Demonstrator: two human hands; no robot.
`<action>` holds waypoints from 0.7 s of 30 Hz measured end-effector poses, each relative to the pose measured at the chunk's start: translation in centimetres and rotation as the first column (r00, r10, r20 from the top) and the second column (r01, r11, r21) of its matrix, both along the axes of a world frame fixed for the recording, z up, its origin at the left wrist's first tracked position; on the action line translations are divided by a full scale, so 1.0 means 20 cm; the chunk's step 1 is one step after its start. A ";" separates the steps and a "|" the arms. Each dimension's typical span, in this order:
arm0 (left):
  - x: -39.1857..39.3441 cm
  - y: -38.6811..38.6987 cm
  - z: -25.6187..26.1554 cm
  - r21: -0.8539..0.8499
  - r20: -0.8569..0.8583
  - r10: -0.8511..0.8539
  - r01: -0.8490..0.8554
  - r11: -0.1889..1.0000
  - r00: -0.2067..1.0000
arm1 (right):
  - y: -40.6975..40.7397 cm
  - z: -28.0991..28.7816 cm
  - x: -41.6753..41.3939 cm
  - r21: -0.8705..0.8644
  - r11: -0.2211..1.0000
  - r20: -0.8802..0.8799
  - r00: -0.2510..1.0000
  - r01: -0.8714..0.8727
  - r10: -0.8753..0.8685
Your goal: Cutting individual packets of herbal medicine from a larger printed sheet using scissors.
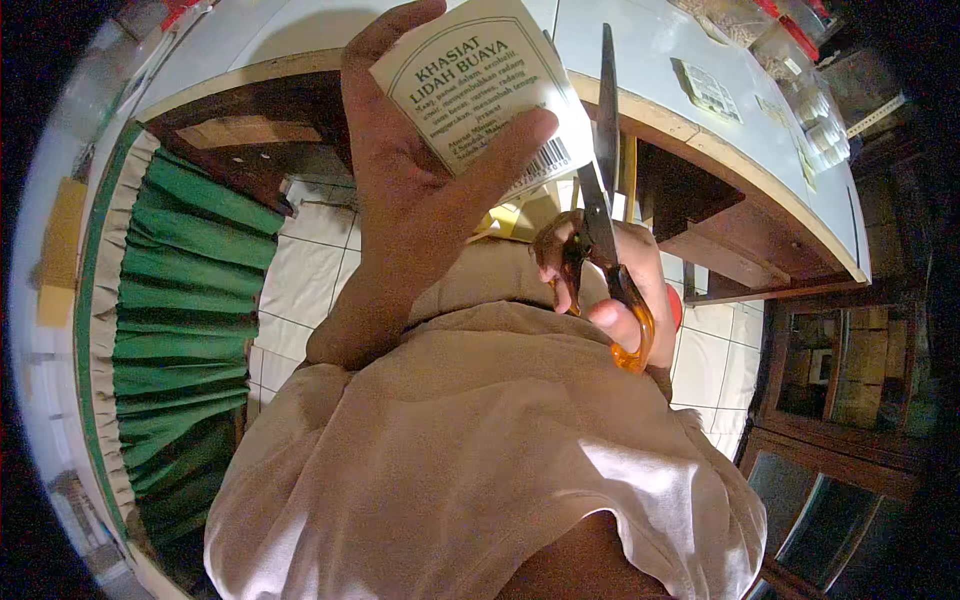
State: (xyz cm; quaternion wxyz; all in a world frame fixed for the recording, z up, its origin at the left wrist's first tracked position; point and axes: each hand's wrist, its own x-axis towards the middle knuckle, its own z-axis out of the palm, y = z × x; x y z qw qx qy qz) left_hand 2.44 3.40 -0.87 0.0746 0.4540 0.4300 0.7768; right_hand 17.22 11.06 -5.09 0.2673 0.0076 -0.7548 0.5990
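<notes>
My left hand [420,165] holds up a small printed paper label [480,82], its thumb pressed across the lower part near a barcode. The label bears writing inside a thin border and faces me at a tilt. In my right hand [637,262] is a pair of scissors [616,277] with amber plastic handles, the thumb through one loop. The dark blades point upward and stand apart, along the label's right edge. Whether the paper lies between the blades I cannot tell.
A white tabletop [637,52] with a pale wooden edge curves around in front. Printed labels [709,90] lie on it at right, near red-lidded clear containers [795,37]. A green gathered curtain [195,300] hangs at left. At right stands a dark wooden cabinet [840,442] with glass panes.
</notes>
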 end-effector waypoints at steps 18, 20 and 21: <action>-0.04 0.00 0.01 -0.015 -0.080 -0.003 0.002 1.000 0.997 | 0.04 0.03 0.01 0.110 0.990 0.100 0.992 -0.091 0.080; -0.07 -0.01 -0.01 -0.056 -0.054 -0.009 0.006 0.998 0.998 | 0.04 0.02 0.01 0.120 0.989 0.085 0.994 -0.083 0.074; -0.06 -0.01 0.00 -0.054 -0.052 -0.009 0.006 0.999 0.999 | 0.04 0.02 0.01 0.132 0.989 0.071 0.996 -0.071 0.062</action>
